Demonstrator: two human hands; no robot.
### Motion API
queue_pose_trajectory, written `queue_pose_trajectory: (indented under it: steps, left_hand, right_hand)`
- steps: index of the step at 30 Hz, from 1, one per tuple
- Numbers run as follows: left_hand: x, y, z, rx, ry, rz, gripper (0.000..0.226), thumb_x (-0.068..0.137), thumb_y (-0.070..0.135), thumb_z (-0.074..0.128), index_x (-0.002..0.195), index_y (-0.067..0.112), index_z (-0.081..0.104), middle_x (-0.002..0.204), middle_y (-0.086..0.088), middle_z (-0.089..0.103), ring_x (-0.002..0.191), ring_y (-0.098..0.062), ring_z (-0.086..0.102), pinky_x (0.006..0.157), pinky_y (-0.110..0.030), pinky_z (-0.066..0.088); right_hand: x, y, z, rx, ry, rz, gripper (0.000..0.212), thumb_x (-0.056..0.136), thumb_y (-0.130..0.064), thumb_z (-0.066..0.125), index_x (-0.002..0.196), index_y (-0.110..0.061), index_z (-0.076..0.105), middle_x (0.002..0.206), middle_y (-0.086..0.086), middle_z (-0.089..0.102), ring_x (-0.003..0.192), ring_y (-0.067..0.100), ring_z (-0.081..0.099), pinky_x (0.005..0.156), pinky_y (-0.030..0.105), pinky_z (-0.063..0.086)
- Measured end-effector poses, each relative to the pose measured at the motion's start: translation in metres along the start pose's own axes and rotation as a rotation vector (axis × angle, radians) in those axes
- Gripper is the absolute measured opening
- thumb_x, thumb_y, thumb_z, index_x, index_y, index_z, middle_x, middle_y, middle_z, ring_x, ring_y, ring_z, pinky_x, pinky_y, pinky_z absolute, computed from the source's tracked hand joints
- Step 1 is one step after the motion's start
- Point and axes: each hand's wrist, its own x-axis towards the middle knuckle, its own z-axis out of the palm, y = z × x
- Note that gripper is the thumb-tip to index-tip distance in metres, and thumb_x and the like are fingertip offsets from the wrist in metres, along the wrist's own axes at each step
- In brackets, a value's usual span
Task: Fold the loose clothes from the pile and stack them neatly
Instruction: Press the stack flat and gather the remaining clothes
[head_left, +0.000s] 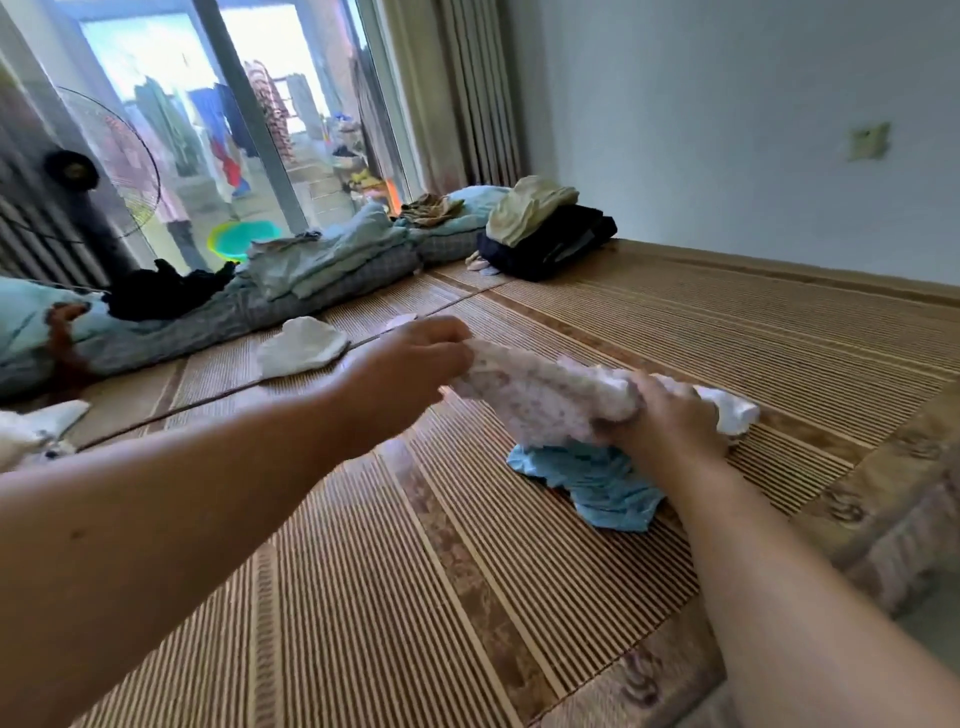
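A small white garment with a pink speckled print (540, 400) is held above the striped bamboo mat (395, 571). My left hand (410, 364) pinches its far left edge. My right hand (670, 415) grips its right end, where a white part (732, 410) bunches out past my fingers. Under the garment, a light blue garment (602, 488) lies crumpled on the mat. A stack of folded clothes (545, 234), dark ones below and pale yellow on top, sits at the mat's far edge.
A white cloth (301, 345) lies on the mat to the left. Folded blue-green bedding (322, 265) and a black garment (166, 288) line the far left side. More white cloth (36, 426) is at the left edge. A fan (104, 166) stands before the glass door.
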Motion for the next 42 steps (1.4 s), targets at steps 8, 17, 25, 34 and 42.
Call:
queue_pose_trajectory:
  steps: [8, 17, 25, 34, 42]
  left_hand:
    - [-0.14, -0.051, -0.127, -0.101, 0.281, -0.26, 0.049, 0.093, 0.006, 0.045, 0.057, 0.032, 0.064, 0.056, 0.009, 0.059, 0.055, -0.002, 0.056, 0.064, -0.029, 0.041]
    - [-0.279, -0.169, -0.156, -0.142, 0.669, -0.636, 0.027, 0.094, 0.016, 0.051, 0.074, 0.022, 0.068, 0.067, 0.001, 0.071, 0.075, -0.02, 0.068, 0.065, -0.033, 0.045]
    - [-0.293, -0.2, -0.107, 0.082, 0.348, -0.492, 0.02, 0.093, 0.021, 0.054, 0.094, 0.038, 0.063, 0.099, 0.016, 0.063, 0.09, -0.001, 0.058, 0.072, -0.021, 0.043]
    - [-0.258, -0.188, -0.061, 0.27, 0.008, -0.296, 0.076, 0.076, 0.064, 0.063, 0.143, 0.043, 0.032, 0.148, 0.017, 0.037, 0.13, -0.003, 0.038, 0.101, -0.022, 0.03]
    - [-0.251, -0.186, -0.033, 0.553, -0.2, -0.09, 0.05, 0.085, 0.015, 0.053, 0.131, 0.037, 0.055, 0.136, 0.011, 0.051, 0.125, -0.013, 0.049, 0.103, -0.031, 0.041]
  right_hand:
    - [-0.044, -0.094, 0.015, 0.029, -0.248, -0.186, 0.03, 0.087, -0.048, 0.055, 0.08, -0.022, 0.068, 0.092, 0.003, 0.068, 0.08, 0.024, 0.058, 0.073, 0.034, 0.046]
    - [-0.126, -0.182, 0.02, 0.129, -0.241, -0.466, 0.033, 0.087, -0.034, 0.055, 0.06, -0.018, 0.047, 0.062, -0.004, 0.049, 0.07, 0.027, 0.052, 0.055, 0.034, 0.025]
    - [-0.252, -0.222, 0.065, 0.228, -0.601, -0.498, 0.02, 0.078, -0.017, 0.06, 0.096, -0.025, 0.066, 0.095, -0.002, 0.068, 0.091, 0.018, 0.062, 0.079, 0.029, 0.05]
    - [-0.231, -0.216, 0.065, 0.035, -0.796, -0.416, 0.018, 0.078, -0.015, 0.06, 0.077, -0.03, 0.07, 0.073, -0.014, 0.069, 0.068, 0.002, 0.065, 0.055, 0.014, 0.044]
    - [-0.17, -0.195, 0.11, -0.185, -0.327, -0.193, 0.08, 0.083, -0.059, 0.058, 0.146, -0.018, 0.031, 0.147, 0.012, 0.039, 0.131, 0.033, 0.039, 0.102, 0.045, 0.035]
